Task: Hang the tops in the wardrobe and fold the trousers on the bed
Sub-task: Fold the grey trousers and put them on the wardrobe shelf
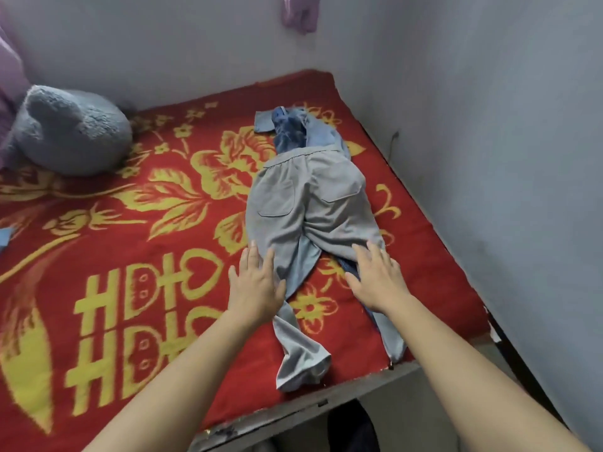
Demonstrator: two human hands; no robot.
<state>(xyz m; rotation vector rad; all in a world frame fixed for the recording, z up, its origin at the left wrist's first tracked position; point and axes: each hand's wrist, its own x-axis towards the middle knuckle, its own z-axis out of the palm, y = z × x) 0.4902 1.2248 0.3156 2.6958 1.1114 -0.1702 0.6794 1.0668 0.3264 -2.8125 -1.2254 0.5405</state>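
Grey trousers (pixel 303 203) lie spread flat on the red and yellow bed cover (pixel 130 256), waistband at the far end, legs running toward me. Blue garments (pixel 293 125) stick out from under the waistband, and a strip of blue cloth shows under the right leg. My left hand (pixel 254 282) rests flat with fingers apart on the left leg and the cover beside it. My right hand (pixel 375 275) lies flat, fingers spread, on the right leg. Neither hand grips anything.
A grey plush toy (pixel 68 128) sits at the far left of the bed. The wall (pixel 489 158) runs close along the bed's right side. A purple cloth (pixel 298 11) hangs at the top. A scrap of blue fabric (pixel 5 238) shows at the left edge.
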